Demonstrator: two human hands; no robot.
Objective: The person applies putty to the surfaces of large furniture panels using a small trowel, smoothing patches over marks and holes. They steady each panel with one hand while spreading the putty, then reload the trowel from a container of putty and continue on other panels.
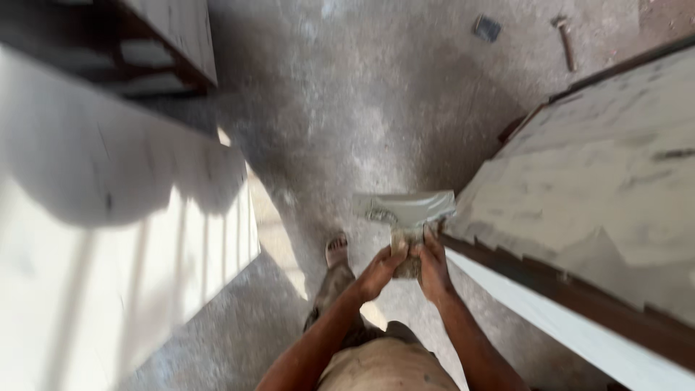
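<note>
Grey and putty-smeared, the broad scraper blade (405,208) is hovering above the concrete floor (362,108), beside the pale board (608,181). The left hand (380,271) and right hand (434,268) are both gripping its handle tightly, fingers closed around it.

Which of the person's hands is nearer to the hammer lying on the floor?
The right hand. It grips the scraper's handle on the side towards the hammer, which lies far off on the floor. The left hand grips the same handle from the opposite side.
</note>
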